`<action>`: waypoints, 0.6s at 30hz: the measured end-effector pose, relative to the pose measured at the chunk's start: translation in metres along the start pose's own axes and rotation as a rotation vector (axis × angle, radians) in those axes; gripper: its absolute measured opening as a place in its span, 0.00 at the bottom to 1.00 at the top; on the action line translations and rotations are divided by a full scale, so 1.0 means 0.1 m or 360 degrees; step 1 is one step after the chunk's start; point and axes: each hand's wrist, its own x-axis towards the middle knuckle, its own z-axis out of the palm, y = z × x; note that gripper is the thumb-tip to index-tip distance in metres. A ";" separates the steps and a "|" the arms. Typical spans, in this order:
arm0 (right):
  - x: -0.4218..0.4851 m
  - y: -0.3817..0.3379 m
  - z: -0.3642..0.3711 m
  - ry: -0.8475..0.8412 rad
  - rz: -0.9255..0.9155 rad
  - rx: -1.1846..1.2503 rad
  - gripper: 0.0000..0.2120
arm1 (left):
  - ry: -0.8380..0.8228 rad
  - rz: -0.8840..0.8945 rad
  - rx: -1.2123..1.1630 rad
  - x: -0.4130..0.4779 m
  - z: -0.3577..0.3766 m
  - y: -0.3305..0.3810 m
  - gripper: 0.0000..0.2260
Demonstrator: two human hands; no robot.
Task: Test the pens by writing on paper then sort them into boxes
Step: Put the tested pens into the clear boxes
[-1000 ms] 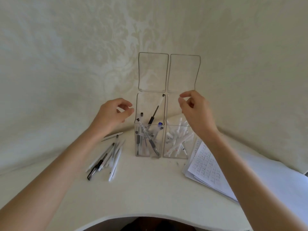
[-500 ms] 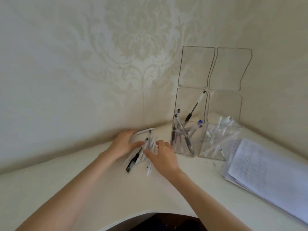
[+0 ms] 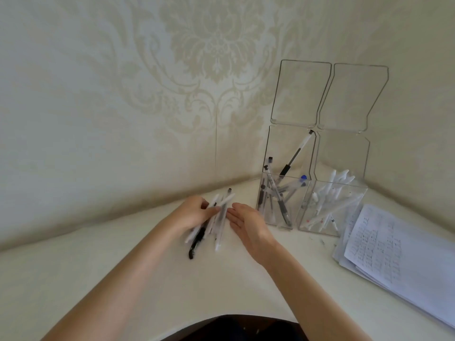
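A loose bunch of pens (image 3: 216,222), white ones and a black one (image 3: 197,242), lies on the white table between my hands. My left hand (image 3: 194,212) rests on the bunch's left side, fingers bent over some pens. My right hand (image 3: 246,225) stands edge-on with straight fingers against the bunch's right side. Two clear boxes with raised lids stand at the back right: the left box (image 3: 278,203) holds dark and clear pens, the right box (image 3: 332,207) holds white ones. A stack of written paper (image 3: 384,247) lies right of them.
The table (image 3: 98,267) sits in a wall corner with patterned wallpaper. Its curved front edge runs along the bottom, with a dark gap below it. The boxes' open lids (image 3: 300,92) lean against the wall.
Both hands came down from the boxes to the loose pens. The view swung left. My hands have pushed the pens closer together into a bunch.
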 end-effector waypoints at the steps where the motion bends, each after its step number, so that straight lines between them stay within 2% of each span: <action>1: 0.00 -0.01 0.02 -0.0048 0.0019 0.0089 0.20 | 0.0016 0.0001 -0.0078 -0.02 0.02 0.00 0.18; 3: 0.02 -0.04 0.02 -0.0103 0.0091 0.0282 0.30 | 0.0064 -0.0035 -0.0101 -0.02 0.06 0.01 0.18; 5: 0.04 -0.07 0.00 -0.0105 0.0120 0.0324 0.34 | 0.0087 -0.0088 0.0035 -0.01 0.11 0.04 0.17; 6: 0.03 -0.08 -0.02 -0.0084 0.0092 0.0193 0.33 | 0.0084 -0.0137 0.0105 0.00 0.14 0.07 0.16; 9: -0.04 -0.06 -0.12 -0.0018 -0.0085 -0.0410 0.24 | 0.0088 -0.0325 0.0308 0.05 0.23 0.17 0.24; 13: -0.14 -0.03 -0.42 -0.0049 -0.0463 -0.1156 0.08 | 0.0091 -0.0340 0.0493 0.10 0.28 0.28 0.19; 15: -0.17 0.00 -0.54 -0.0058 -0.0603 -0.1402 0.08 | 0.0121 -0.0314 0.0579 0.10 0.29 0.28 0.17; 18: -0.18 0.05 -0.59 -0.0046 -0.0724 -0.1480 0.08 | 0.0168 -0.0268 0.0675 0.06 0.28 0.28 0.13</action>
